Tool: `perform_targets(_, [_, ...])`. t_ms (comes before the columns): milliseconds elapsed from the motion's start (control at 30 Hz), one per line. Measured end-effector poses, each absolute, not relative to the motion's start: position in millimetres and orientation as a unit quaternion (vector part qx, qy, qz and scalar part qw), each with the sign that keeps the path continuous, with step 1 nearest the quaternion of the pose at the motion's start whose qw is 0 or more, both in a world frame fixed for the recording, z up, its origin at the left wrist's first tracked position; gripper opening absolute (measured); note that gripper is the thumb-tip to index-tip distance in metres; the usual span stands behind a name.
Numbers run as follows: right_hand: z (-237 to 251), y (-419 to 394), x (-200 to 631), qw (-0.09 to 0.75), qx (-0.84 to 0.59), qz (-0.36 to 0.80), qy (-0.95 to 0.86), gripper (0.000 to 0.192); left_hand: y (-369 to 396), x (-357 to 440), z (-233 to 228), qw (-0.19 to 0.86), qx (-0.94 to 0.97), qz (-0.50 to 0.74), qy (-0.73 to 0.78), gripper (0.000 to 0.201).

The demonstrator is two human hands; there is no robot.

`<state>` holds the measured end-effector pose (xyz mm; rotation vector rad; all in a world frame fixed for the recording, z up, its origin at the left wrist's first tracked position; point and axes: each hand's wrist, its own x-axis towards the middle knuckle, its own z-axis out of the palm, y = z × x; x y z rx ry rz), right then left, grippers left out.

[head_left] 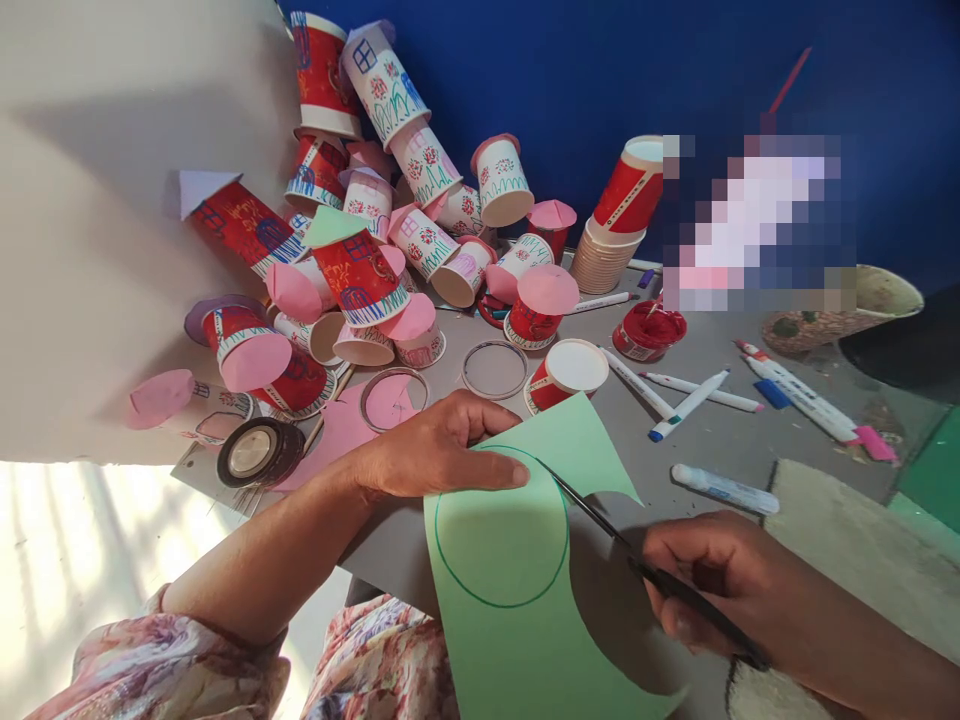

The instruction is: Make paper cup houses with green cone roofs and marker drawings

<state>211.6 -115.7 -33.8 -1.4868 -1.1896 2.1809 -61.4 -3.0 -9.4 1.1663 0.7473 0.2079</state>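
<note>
My left hand [439,447] holds the top edge of a light green paper sheet [517,620] with a green circle drawn on it. My right hand [701,580] grips black scissors [600,520], whose blades meet the paper at the circle's upper right edge. A curved piece is cut away from the sheet's right side. Both hands are above a grey board [720,440].
A heap of decorated red and white paper cups [360,270] with pink paper lids lies at the back left. A stack of plain cups [607,255], a red paint pot [649,330], several markers [686,400], a tape roll [259,452] and round rings [495,368] are spread around.
</note>
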Motion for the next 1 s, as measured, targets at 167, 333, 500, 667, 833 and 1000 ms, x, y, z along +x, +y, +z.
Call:
perform_targets(167, [-35.8,-116.7,213.6,0.125,-0.51,0.748,-0.406,0.046,-1.7,-61.6,-9.5,0.773,0.53,0.085,0.34,0.021])
perform_targets(333, [-35.8,-118.1,212.2,0.13,-0.521,0.741,-0.403,0.043,-0.9,-61.1,-11.1,0.789,0.512,0.077,0.331,0.017])
perform_targets(500, [-37.0,-117.8,212.6,0.105,-0.517,0.743,-0.413,0.043,-1.6,-59.6,-13.6,0.801,0.505,0.066,0.314,0.014])
perform_targets(667, [-39.7,-117.9,215.4,0.092,-0.515,0.734,-0.433,0.048,-2.4,-59.0,-14.1,0.805,0.5,0.063,0.313,0.017])
perform_targets(833, [-40.2,-118.1,215.0,0.097,-0.51,0.735,-0.437,0.059,-2.9,-59.0,-14.1,0.809,0.497,0.061,0.306,0.016])
perform_targets(1000, [-40.5,-118.4,215.3,0.102,-0.507,0.731,-0.445,0.062,-2.8,-59.2,-15.8,0.808,0.501,0.058,0.304,0.015])
